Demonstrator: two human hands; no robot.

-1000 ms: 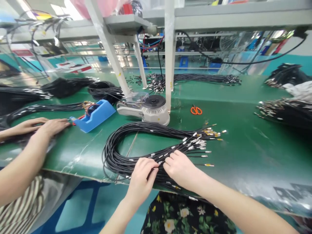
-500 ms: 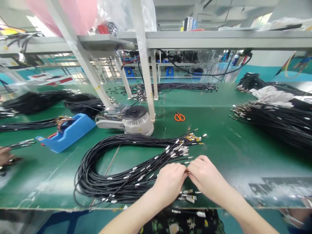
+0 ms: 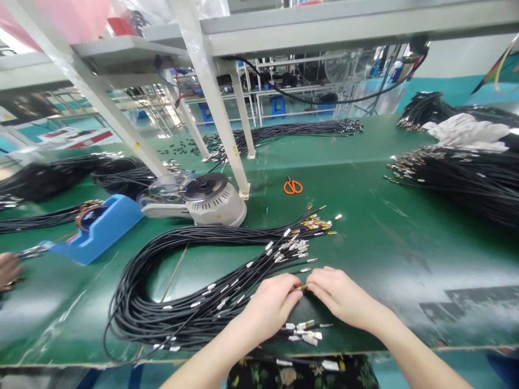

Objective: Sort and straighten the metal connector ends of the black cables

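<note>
My left hand (image 3: 271, 300) and my right hand (image 3: 341, 296) meet over the near part of the table, both with fingers closed in a pinch. Between their fingertips shows a short stretch of a cable end (image 3: 303, 287) with a yellowish band; the rest is covered by my fingers. A large looped bundle of black cables (image 3: 133, 286) lies to the left, its ends with white tags and yellow wraps fanned out just beyond my hands. More white-tagged cable ends (image 3: 304, 330) lie below my hands, near the table's front edge.
Orange-handled scissors (image 3: 292, 186) lie behind the bundle. A grey round tape dispenser (image 3: 214, 200) and a blue tape holder (image 3: 99, 227) stand to the left. More black cables (image 3: 462, 178) are piled at right. Shelf posts (image 3: 219, 102) rise behind. Another person's hand (image 3: 8, 270) is at far left.
My hands have parted slightly, so the yellowish band on the cable end now shows between them. The head view has shifted; the other person's hand remains at the left edge.
</note>
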